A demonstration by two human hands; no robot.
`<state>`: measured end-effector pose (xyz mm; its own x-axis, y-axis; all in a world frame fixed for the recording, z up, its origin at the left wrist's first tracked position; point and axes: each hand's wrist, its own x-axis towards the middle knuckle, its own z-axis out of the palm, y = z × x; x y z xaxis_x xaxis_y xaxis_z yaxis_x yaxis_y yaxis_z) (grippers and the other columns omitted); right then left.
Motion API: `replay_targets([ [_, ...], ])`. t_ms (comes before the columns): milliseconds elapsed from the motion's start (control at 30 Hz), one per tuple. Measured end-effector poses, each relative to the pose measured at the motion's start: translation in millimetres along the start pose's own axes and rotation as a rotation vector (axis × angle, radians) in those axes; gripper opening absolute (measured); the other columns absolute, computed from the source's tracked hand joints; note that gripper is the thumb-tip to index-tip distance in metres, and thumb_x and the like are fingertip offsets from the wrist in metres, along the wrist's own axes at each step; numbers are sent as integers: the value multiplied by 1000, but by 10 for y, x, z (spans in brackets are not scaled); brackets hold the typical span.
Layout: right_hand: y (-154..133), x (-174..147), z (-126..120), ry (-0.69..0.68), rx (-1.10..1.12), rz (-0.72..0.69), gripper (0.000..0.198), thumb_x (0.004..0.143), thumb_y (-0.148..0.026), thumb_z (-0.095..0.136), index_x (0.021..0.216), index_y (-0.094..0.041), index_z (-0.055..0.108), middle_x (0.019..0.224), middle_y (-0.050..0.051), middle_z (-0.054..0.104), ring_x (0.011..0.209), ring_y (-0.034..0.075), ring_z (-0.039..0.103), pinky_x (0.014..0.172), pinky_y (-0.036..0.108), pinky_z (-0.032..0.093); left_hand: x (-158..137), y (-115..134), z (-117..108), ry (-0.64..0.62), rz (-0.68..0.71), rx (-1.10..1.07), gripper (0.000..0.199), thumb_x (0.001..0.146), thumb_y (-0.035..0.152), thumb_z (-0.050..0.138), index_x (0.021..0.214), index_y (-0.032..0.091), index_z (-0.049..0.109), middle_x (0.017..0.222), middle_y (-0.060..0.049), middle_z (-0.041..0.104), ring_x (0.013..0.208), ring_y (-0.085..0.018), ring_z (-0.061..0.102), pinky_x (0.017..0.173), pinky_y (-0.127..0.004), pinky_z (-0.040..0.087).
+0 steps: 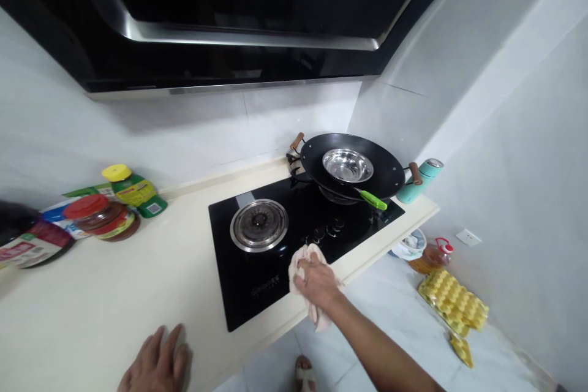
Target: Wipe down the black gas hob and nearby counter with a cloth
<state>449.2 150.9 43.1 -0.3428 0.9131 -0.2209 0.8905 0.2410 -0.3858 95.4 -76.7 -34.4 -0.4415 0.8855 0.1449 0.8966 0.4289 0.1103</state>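
Observation:
My right hand (316,282) presses a pale pink cloth (298,260) onto the front edge of the black glass gas stove (239,269), close to its control knobs (328,229). Part of the cloth hangs down over the counter's front edge. Resting on the pale countertop (184,269), left of the stove, my left hand (156,362) lies with its fingers stretched out and holds nothing. The stove's left burner (259,225) is bare. On the right burner sits a black wok (383,168) with a steel bowl (348,165) and a green-handled utensil (373,199) in it.
Jars and bottles, including a red-lidded jar (110,220) and a yellow-capped bottle (135,191), stand at the left. A black range hood (229,61) hangs low above. Right of the wok stands a teal flask (420,180). Yellow egg trays (452,300) and an oil jug (429,257) are on the floor.

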Motion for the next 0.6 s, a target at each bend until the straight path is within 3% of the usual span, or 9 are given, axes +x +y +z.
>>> replay_targets([
  [167, -388, 51, 254, -45, 368, -100, 27, 92, -47, 63, 113, -31, 72, 125, 3, 63, 106, 22, 67, 96, 36, 51, -12, 48, -70, -10, -38, 12, 58, 104, 46, 23, 145, 25, 58, 158, -14, 52, 149, -29, 43, 113, -53, 41],
  [267, -446, 183, 138, 89, 580, -199, 23, 93, -41, 61, 111, -29, 68, 115, 2, 62, 102, 19, 65, 95, 32, 51, -26, 53, -92, -12, -16, 39, 56, 104, 44, 26, 144, 24, 59, 157, -14, 54, 148, -29, 44, 114, -52, 41],
  [367, -399, 268, -36, 260, 690, -316, 26, 95, -41, 56, 116, -27, 62, 120, 5, 57, 106, 19, 63, 97, 32, 51, -38, 58, -101, 17, 0, 87, 53, 104, 40, 28, 141, 23, 62, 153, -15, 58, 146, -29, 46, 114, -50, 40],
  [467, -240, 219, -77, 305, 629, -339, 29, 95, -37, 53, 120, -24, 59, 126, 9, 56, 112, 22, 61, 101, 35, 51, -46, 55, -96, 20, 15, 119, 52, 105, 38, 28, 140, 22, 63, 150, -16, 59, 145, -29, 47, 112, -49, 41],
  [600, 156, -73, 144, 194, 266, -304, 30, 92, -27, 52, 119, -27, 65, 140, 12, 60, 136, 30, 52, 116, 53, 40, -55, 32, -70, 2, 19, 130, 52, 105, 37, 29, 143, 24, 62, 150, -16, 59, 146, -30, 46, 113, -50, 41],
])
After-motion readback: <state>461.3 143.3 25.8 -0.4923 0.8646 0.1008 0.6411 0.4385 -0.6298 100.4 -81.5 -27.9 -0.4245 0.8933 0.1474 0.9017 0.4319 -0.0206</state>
